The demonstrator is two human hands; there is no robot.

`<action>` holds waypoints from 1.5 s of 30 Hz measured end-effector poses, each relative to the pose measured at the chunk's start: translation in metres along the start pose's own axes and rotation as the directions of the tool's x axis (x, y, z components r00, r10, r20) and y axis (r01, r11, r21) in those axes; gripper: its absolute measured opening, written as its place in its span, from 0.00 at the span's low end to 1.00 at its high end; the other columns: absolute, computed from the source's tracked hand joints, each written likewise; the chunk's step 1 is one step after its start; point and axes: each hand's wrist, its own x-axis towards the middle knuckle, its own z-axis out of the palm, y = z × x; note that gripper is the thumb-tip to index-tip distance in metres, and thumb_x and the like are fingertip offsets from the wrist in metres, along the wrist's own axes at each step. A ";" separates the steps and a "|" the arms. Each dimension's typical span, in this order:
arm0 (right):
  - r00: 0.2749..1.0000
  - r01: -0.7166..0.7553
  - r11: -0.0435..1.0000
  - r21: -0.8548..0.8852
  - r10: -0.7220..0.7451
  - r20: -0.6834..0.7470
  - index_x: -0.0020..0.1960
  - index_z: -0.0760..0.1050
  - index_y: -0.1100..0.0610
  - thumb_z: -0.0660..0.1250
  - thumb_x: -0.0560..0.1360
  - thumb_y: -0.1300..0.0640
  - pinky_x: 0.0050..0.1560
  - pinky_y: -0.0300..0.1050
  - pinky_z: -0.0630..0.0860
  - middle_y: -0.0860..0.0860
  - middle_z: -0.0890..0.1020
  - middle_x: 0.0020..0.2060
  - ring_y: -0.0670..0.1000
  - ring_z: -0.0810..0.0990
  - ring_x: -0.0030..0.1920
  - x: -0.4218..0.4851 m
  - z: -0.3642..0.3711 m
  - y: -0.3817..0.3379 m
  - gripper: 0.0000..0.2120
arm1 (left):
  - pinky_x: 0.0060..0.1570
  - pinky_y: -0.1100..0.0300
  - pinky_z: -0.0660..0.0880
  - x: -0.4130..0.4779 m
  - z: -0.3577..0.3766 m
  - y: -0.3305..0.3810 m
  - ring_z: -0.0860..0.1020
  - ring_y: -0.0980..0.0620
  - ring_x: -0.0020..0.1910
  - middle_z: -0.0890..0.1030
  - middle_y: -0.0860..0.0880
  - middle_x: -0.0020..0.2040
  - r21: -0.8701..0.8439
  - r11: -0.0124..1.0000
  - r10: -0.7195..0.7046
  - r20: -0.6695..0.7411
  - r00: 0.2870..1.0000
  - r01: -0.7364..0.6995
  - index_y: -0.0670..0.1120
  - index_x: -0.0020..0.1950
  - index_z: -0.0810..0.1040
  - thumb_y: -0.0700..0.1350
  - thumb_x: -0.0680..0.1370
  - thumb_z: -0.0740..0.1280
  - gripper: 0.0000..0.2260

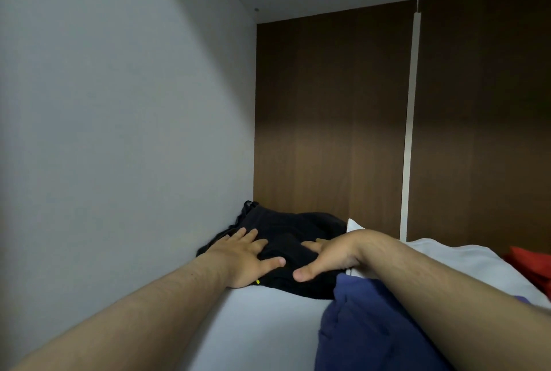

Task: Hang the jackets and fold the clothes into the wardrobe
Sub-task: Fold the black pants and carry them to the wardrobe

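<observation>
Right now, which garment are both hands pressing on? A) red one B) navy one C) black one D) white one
C: the left hand and the right hand both lie with fingers spread on the black garment, by the left wall of the shelf.

Two hands are in view: one left hand (247, 257) and one right hand (331, 260). One shelf (262, 326) carries four pieces of clothing: one black garment (286, 230) far left, one blue garment (366, 332) near, one white garment (465, 260) right, and one red garment (530, 266) at the right edge.
</observation>
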 end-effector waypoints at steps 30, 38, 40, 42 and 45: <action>0.765 0.127 0.921 -0.369 -0.328 -0.554 0.66 0.73 0.46 0.64 0.78 0.45 0.57 0.49 0.76 0.46 0.79 0.58 0.52 0.78 0.56 -0.186 0.057 -0.059 0.18 | 0.59 0.57 0.75 -0.203 -0.029 0.003 0.78 0.56 0.56 0.79 0.59 0.57 -0.425 0.889 0.026 -0.324 0.946 -0.169 0.57 0.60 0.77 0.55 0.74 0.66 0.15; 0.687 -0.047 0.972 -0.231 -0.137 -0.714 0.63 0.74 0.48 0.63 0.78 0.47 0.58 0.51 0.75 0.46 0.79 0.57 0.52 0.76 0.57 -0.274 0.145 -0.061 0.15 | 0.67 0.64 0.63 -0.260 -0.003 0.038 0.66 0.60 0.71 0.67 0.61 0.73 -0.446 0.806 0.182 -0.440 0.879 -0.389 0.57 0.73 0.69 0.58 0.78 0.65 0.23; 0.682 -0.096 0.970 -0.225 -0.100 -0.725 0.66 0.73 0.49 0.63 0.78 0.46 0.60 0.48 0.73 0.46 0.78 0.61 0.51 0.75 0.62 -0.295 0.164 -0.057 0.17 | 0.67 0.64 0.62 -0.271 0.004 0.050 0.65 0.60 0.71 0.68 0.60 0.73 -0.447 0.778 0.216 -0.468 0.857 -0.441 0.57 0.72 0.69 0.58 0.78 0.65 0.23; 0.669 -0.139 0.966 -0.218 -0.071 -0.740 0.69 0.71 0.49 0.63 0.79 0.46 0.64 0.46 0.71 0.47 0.77 0.65 0.51 0.73 0.66 -0.319 0.183 -0.056 0.20 | 0.66 0.65 0.61 -0.283 0.011 0.064 0.66 0.60 0.71 0.68 0.60 0.72 -0.453 0.744 0.253 -0.489 0.834 -0.491 0.57 0.72 0.69 0.57 0.78 0.65 0.22; 0.640 -0.216 0.960 -0.180 -0.001 -0.769 0.73 0.67 0.48 0.62 0.79 0.44 0.68 0.48 0.69 0.47 0.73 0.69 0.50 0.70 0.69 -0.364 0.213 -0.051 0.24 | 0.62 0.67 0.62 -0.306 0.023 0.087 0.67 0.62 0.68 0.70 0.62 0.69 -0.471 0.678 0.322 -0.500 0.804 -0.564 0.58 0.70 0.71 0.57 0.78 0.66 0.20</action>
